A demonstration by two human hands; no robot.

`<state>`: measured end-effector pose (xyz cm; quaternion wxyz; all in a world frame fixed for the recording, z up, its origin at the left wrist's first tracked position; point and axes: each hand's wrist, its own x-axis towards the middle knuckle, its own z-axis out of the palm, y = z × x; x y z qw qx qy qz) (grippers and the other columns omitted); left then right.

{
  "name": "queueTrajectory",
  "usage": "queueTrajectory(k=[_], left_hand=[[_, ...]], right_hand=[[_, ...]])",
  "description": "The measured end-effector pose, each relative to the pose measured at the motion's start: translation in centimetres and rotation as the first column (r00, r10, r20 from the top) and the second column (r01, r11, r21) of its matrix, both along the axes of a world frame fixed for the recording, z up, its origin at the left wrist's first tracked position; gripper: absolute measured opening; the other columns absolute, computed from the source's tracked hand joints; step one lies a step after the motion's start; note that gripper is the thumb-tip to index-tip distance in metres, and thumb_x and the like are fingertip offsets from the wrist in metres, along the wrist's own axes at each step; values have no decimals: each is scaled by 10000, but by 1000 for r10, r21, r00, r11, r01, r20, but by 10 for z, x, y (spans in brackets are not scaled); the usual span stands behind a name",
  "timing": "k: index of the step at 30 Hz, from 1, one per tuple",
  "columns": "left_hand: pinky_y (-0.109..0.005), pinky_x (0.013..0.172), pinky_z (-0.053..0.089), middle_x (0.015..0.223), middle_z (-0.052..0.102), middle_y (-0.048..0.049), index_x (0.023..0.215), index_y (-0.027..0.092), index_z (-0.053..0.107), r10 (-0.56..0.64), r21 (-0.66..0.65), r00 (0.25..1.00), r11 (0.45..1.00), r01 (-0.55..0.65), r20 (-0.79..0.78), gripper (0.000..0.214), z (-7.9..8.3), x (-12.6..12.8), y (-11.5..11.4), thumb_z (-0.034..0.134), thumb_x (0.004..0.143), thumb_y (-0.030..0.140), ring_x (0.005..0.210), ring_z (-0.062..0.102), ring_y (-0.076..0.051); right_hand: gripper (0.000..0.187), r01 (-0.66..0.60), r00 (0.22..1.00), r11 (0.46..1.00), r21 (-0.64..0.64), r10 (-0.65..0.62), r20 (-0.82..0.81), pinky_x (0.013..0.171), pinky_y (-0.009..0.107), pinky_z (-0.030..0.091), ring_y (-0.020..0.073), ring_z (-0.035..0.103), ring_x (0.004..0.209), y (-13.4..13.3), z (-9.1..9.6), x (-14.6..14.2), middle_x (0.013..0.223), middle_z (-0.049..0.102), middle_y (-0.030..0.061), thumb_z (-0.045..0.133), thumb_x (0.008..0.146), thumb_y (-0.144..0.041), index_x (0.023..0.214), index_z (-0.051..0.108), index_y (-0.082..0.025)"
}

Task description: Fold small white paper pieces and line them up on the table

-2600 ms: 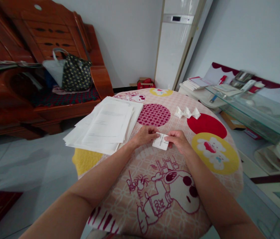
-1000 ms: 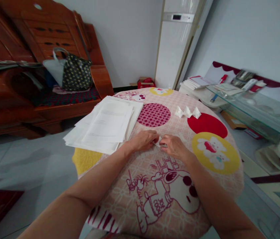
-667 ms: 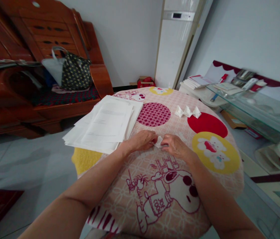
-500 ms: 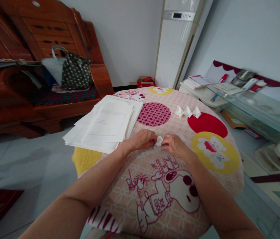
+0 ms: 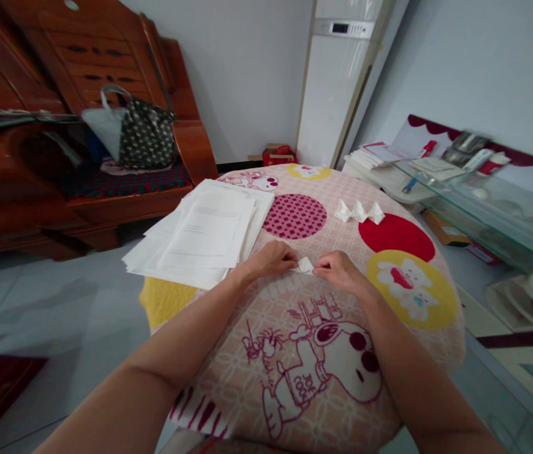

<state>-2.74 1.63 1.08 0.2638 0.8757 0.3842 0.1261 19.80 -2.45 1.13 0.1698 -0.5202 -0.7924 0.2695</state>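
Note:
Both of my hands meet at the middle of a round table with a pink cartoon-dog cloth (image 5: 323, 378). My left hand (image 5: 270, 260) and my right hand (image 5: 339, 272) pinch a small folded piece of white paper (image 5: 304, 265) from either side, fingers curled and pressed on it. The paper looks like a small triangle resting on the cloth. A thick stack of white sheets (image 5: 204, 236) lies just left of my left hand. Three small folded white paper shapes (image 5: 359, 212) stand in a row farther back on the table.
A wooden bench (image 5: 81, 145) with a dark patterned bag (image 5: 146, 135) stands to the left. A white standing air conditioner (image 5: 337, 82) is in the corner. A glass shelf (image 5: 488, 202) with papers and small items runs along the right.
The paper was a flat rectangle held between both hands; now it is folded into a much smaller triangular piece, with my fingers closed in tighter around it.

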Motion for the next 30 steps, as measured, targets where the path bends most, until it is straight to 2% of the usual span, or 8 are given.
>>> queueTrajectory(k=[4, 8, 11, 19, 23, 30], left_hand=[[-248, 567, 267, 509, 516, 33, 624, 151, 700, 70, -23, 997, 997, -69, 30, 239, 0, 1, 1, 595, 814, 250, 544, 427, -94], [-254, 583, 292, 544, 566, 25, 664, 160, 728, 143, -38, 990, 989, -144, -12, 207, -1, 4, 1, 627, 807, 269, 557, 467, -101], [-261, 594, 308, 589, 618, 13, 700, 165, 750, 174, -25, 984, 984, -175, -46, 191, -3, 5, 3, 641, 807, 279, 579, 501, -113], [-260, 584, 336, 625, 665, -1, 732, 174, 773, 196, -15, 977, 980, -198, -83, 186, -9, 7, 11, 661, 795, 310, 606, 554, -130], [-258, 564, 321, 581, 637, 5, 690, 172, 759, 201, -19, 975, 979, -204, -94, 187, -8, 7, 12, 673, 784, 308, 583, 536, -126], [-262, 591, 334, 633, 671, -16, 723, 159, 775, 184, 18, 975, 983, -183, -128, 202, -6, 9, 11, 657, 795, 305, 599, 538, -131]], right_hand=[[221, 123, 992, 989, -80, -124, -3, 548, 254, 274, 106, 426, 549, 0, 6, -3, 527, 472, -36, 622, 759, -205, 546, 590, -158], [189, 195, 980, 962, -192, -199, -3, 521, 240, 301, 113, 473, 531, 0, 10, -5, 530, 536, -24, 635, 766, -223, 588, 608, -164], [193, 212, 976, 950, -228, -217, 1, 510, 235, 312, 113, 493, 521, 1, 9, -5, 541, 569, -12, 635, 778, -223, 596, 603, -167], [228, 236, 972, 954, -184, -229, 59, 515, 245, 315, 118, 502, 516, 3, 4, -7, 518, 557, -12, 621, 803, -211, 581, 604, -162], [217, 236, 970, 962, -141, -225, 90, 532, 246, 312, 120, 507, 536, 4, 5, -8, 529, 564, -10, 636, 792, -203, 582, 617, -154], [215, 240, 967, 963, -122, -227, 111, 542, 244, 304, 117, 500, 546, 3, 5, -10, 539, 568, -5, 628, 793, -188, 582, 628, -145]])
